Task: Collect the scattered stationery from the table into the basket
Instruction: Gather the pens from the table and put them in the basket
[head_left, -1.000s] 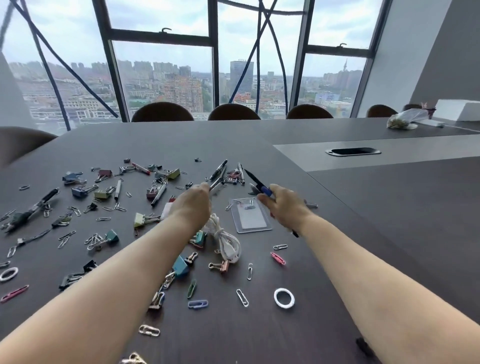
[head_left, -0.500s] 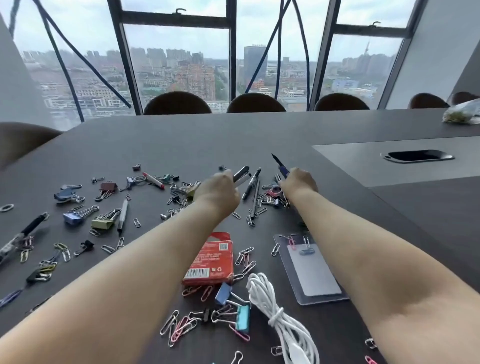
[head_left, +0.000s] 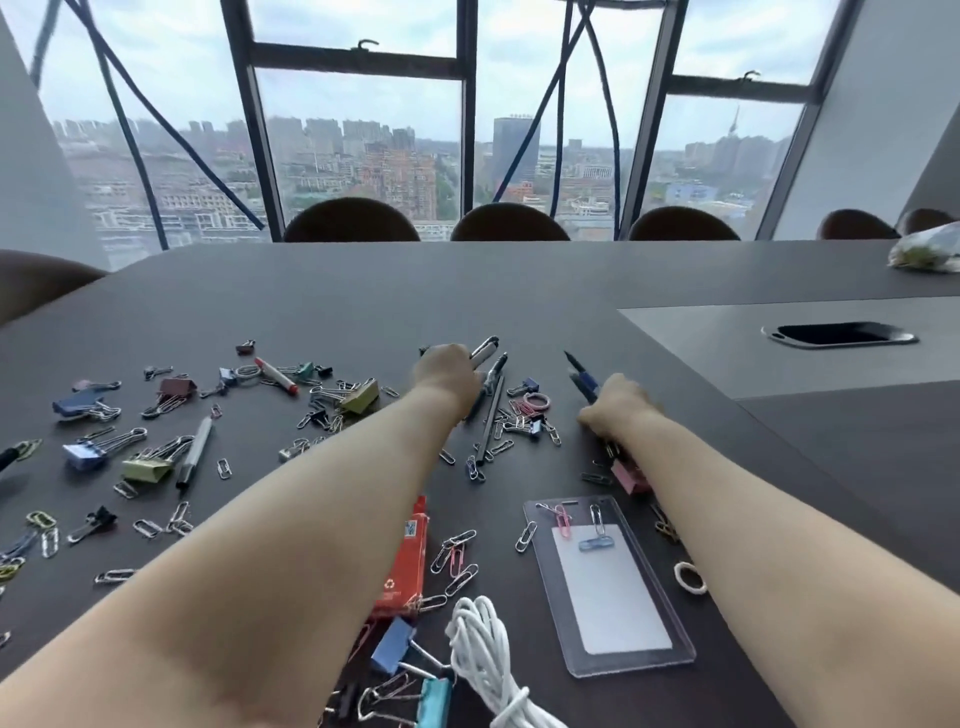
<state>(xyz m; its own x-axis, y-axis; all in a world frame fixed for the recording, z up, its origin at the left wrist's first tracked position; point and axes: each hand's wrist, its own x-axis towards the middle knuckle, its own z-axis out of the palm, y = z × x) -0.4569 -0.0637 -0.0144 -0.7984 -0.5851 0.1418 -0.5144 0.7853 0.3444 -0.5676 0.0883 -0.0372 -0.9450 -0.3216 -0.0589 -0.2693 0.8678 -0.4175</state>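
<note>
Stationery lies scattered across a dark table (head_left: 363, 291). My left hand (head_left: 447, 371) grips a grey-tipped pen (head_left: 485, 347) near the table's middle. Beside it, a black pen (head_left: 491, 415) lies on the table among paper clips. My right hand (head_left: 618, 408) holds a blue pen (head_left: 582, 376) that points away from me. A clear badge holder (head_left: 608, 587), a red box (head_left: 408, 561), a white coiled cord (head_left: 483, 660) and a red-capped marker (head_left: 275, 375) lie around my arms. No basket is in view.
Binder clips (head_left: 148, 465) and paper clips (head_left: 457, 558) are spread over the left and near parts of the table. A cable slot (head_left: 841, 334) sits in a lighter panel at right. Several chair backs (head_left: 509, 222) line the far edge. A plastic bag (head_left: 927, 252) lies far right.
The view has come closer to the table's middle. Both hands reached forward to the pens; my left hand now grips the grey-tipped pen, and my right hand still holds the blue pen.
</note>
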